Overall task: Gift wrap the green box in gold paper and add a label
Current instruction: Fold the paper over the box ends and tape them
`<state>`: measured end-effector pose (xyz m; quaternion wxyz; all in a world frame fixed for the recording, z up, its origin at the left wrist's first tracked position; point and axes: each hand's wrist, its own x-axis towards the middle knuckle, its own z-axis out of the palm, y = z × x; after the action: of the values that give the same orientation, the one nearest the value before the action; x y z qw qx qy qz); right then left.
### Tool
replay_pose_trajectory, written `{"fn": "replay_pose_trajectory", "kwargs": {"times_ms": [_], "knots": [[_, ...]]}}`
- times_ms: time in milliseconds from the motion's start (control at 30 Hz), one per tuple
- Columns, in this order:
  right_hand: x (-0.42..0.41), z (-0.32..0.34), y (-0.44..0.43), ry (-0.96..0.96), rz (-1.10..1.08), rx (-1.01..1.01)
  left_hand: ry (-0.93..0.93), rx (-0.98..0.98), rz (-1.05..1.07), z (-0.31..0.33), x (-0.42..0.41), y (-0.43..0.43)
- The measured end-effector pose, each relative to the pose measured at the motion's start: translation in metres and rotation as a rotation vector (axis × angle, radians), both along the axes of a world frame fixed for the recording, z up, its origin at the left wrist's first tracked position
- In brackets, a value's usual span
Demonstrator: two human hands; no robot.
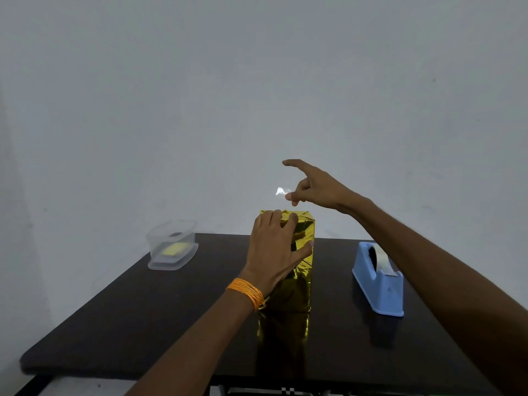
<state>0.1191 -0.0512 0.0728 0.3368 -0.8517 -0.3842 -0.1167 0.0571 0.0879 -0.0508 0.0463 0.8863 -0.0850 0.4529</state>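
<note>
The box (pixel 300 270), fully covered in shiny gold paper, stands upright in the middle of the dark table (pixel 143 324). My left hand (pixel 274 247) grips its upper part, fingers over the top fold and thumb on the front face. My right hand (pixel 314 187) hovers above and behind the box, pinching a small clear piece of tape (pixel 281 191) between thumb and a finger, with the index finger stretched out. No green surface of the box shows.
A blue tape dispenser (pixel 377 278) sits to the right of the box. At the back left stands a clear plastic container (pixel 172 245) with yellow labels inside. A plain grey wall rises behind the table.
</note>
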Motion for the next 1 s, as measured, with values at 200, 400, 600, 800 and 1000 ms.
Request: {"fn": "replay_pose_trajectory", "kwargs": {"times_ms": [200,400,600,800,1000], "knots": [[0.014,-0.003,0.007,0.08,-0.001,-0.099,-0.009,0.012,0.004,-0.001,0.002,0.0],[0.021,-0.009,0.01,0.117,0.003,-0.105,-0.042,0.002,0.0,-0.003,0.004,-0.001],[0.033,-0.011,0.012,0.136,0.011,-0.148,-0.043,0.005,-0.002,-0.003,0.004,-0.002],[0.04,-0.01,0.021,0.074,-0.028,-0.27,-0.012,0.003,0.001,-0.002,0.005,-0.002],[0.043,0.008,0.032,0.031,-0.181,-0.495,0.001,0.007,-0.005,-0.002,0.003,-0.002]]}}
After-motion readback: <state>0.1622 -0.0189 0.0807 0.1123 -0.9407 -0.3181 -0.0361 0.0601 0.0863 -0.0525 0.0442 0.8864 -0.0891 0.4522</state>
